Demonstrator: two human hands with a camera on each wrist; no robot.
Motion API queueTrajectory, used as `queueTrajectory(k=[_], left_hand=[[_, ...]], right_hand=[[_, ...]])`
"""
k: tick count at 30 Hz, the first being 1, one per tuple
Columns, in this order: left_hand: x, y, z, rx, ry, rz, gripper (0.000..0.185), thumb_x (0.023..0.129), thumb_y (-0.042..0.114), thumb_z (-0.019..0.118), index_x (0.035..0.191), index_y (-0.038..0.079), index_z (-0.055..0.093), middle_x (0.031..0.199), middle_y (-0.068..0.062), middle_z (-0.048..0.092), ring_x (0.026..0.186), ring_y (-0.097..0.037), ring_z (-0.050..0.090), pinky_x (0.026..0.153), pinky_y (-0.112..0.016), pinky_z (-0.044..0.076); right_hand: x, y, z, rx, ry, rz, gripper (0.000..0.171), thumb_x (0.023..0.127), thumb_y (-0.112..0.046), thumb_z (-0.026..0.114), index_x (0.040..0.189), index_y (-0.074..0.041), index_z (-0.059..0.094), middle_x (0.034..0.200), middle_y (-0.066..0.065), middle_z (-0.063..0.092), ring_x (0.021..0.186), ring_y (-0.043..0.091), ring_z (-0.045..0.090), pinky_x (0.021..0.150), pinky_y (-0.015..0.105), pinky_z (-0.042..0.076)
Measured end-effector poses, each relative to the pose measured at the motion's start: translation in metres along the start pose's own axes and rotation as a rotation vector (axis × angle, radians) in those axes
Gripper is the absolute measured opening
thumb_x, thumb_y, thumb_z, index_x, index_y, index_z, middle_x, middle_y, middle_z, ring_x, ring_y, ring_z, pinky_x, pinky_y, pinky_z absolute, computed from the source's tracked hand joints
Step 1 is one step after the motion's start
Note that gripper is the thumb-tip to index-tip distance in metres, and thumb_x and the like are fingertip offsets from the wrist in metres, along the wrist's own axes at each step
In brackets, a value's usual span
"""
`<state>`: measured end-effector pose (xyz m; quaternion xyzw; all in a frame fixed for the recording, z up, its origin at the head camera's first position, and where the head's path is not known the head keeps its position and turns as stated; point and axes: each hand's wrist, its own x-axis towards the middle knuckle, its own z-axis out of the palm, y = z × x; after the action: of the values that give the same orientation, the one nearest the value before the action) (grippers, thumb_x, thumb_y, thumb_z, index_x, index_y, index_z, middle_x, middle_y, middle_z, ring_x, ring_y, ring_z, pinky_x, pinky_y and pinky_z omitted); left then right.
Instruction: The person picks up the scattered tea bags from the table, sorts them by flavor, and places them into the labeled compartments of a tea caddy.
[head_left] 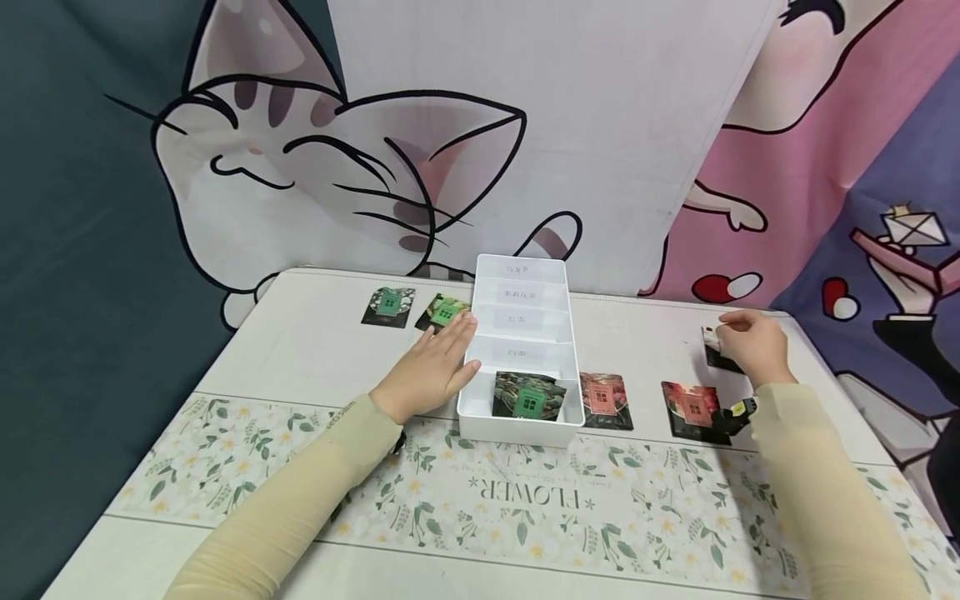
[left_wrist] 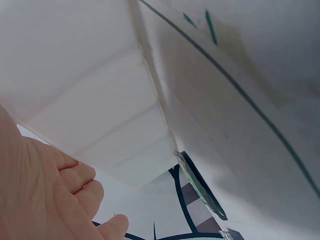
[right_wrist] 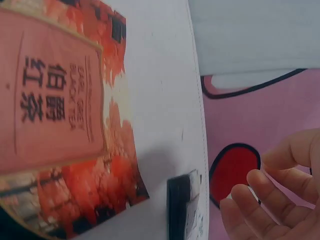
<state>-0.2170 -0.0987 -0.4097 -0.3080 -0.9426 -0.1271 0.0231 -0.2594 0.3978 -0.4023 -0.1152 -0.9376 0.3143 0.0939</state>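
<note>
A white divided box (head_left: 520, 431) stands on the table, with a dark tea sachet bearing a green label (head_left: 529, 397) in its front compartment. My left hand (head_left: 431, 371) rests its extended fingers against the box's left side; the left wrist view shows the same hand (left_wrist: 65, 195) along the box edge. At the right back my right hand (head_left: 756, 346) hovers by a white-and-black sachet (head_left: 722, 360), partly covering it in the head view. The right wrist view shows its fingers loosely bent and apart from that sachet (right_wrist: 181, 207). Nearer me lies a red Earl Grey black tea sachet (head_left: 693, 410).
Two green-labelled sachets, one darker (head_left: 388, 307) and one lighter (head_left: 444, 312), lie left of the box. Another red sachet (head_left: 606, 400) lies against its right side. A cartoon-printed curtain (head_left: 615, 150) hangs behind the table (head_left: 300, 350).
</note>
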Motion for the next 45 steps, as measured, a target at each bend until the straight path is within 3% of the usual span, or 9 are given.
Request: queueTrajectory(k=[11, 17, 23, 26, 31, 40, 45], left_hand=[[0.0, 0.001, -0.001, -0.006, -0.006, -0.004, 0.069, 0.11, 0.044, 0.029, 0.16, -0.001, 0.015, 0.168, -0.017, 0.015, 0.155, -0.03, 0.012, 0.123, -0.057, 0.017], [-0.001, 0.001, -0.001, -0.009, -0.009, -0.009, 0.068, 0.11, 0.043, 0.03, 0.16, -0.001, 0.015, 0.168, -0.015, 0.014, 0.155, -0.029, 0.011, 0.124, -0.056, 0.016], [-0.001, 0.0, 0.002, -0.005, -0.014, -0.009, 0.069, 0.11, 0.045, 0.028, 0.161, 0.0, 0.012, 0.168, -0.013, 0.008, 0.156, -0.03, 0.011, 0.123, -0.056, 0.016], [-0.001, 0.0, 0.003, -0.003, -0.011, -0.008, 0.069, 0.11, 0.045, 0.028, 0.161, 0.0, 0.013, 0.168, -0.013, 0.01, 0.156, -0.03, 0.011, 0.124, -0.055, 0.015], [-0.001, 0.0, 0.002, -0.011, -0.002, -0.01, 0.069, 0.11, 0.044, 0.029, 0.161, 0.0, 0.014, 0.168, -0.015, 0.014, 0.156, -0.028, 0.009, 0.124, -0.052, 0.011], [-0.001, -0.002, 0.003, -0.005, 0.005, -0.003, 0.069, 0.11, 0.045, 0.028, 0.16, -0.001, 0.014, 0.168, -0.014, 0.011, 0.155, -0.031, 0.013, 0.124, -0.055, 0.015], [-0.001, 0.0, 0.001, -0.014, 0.0, -0.004, 0.069, 0.11, 0.044, 0.029, 0.16, -0.001, 0.014, 0.168, -0.015, 0.013, 0.155, -0.032, 0.014, 0.124, -0.054, 0.014]], right_hand=[[0.005, 0.014, -0.008, 0.006, -0.019, 0.08, 0.044, 0.098, -0.019, 0.054, 0.131, 0.01, 0.057, 0.123, 0.034, 0.058, 0.105, 0.044, 0.057, 0.071, 0.037, 0.047], [0.009, 0.024, -0.01, 0.007, -0.017, 0.097, 0.045, 0.097, -0.018, 0.055, 0.13, 0.012, 0.056, 0.124, 0.035, 0.056, 0.105, 0.046, 0.055, 0.074, 0.044, 0.05], [0.012, 0.035, -0.01, -0.027, -0.014, 0.102, 0.046, 0.094, -0.021, 0.057, 0.125, 0.014, 0.058, 0.122, 0.038, 0.058, 0.105, 0.048, 0.056, 0.07, 0.042, 0.049], [0.013, 0.039, -0.01, -0.043, -0.021, 0.116, 0.05, 0.094, -0.022, 0.058, 0.128, 0.015, 0.056, 0.122, 0.039, 0.058, 0.106, 0.05, 0.057, 0.074, 0.049, 0.052], [0.014, 0.044, -0.01, -0.068, -0.072, 0.161, 0.06, 0.095, -0.024, 0.057, 0.136, 0.019, 0.048, 0.132, 0.042, 0.05, 0.114, 0.056, 0.051, 0.091, 0.063, 0.049], [0.015, 0.038, -0.01, -0.117, -0.185, 0.246, 0.077, 0.097, -0.035, 0.059, 0.14, 0.025, 0.035, 0.142, 0.045, 0.037, 0.128, 0.058, 0.041, 0.104, 0.064, 0.042], [0.017, 0.041, -0.01, -0.16, -0.227, 0.25, 0.083, 0.096, -0.039, 0.061, 0.139, 0.026, 0.034, 0.141, 0.046, 0.036, 0.126, 0.06, 0.041, 0.103, 0.065, 0.042]])
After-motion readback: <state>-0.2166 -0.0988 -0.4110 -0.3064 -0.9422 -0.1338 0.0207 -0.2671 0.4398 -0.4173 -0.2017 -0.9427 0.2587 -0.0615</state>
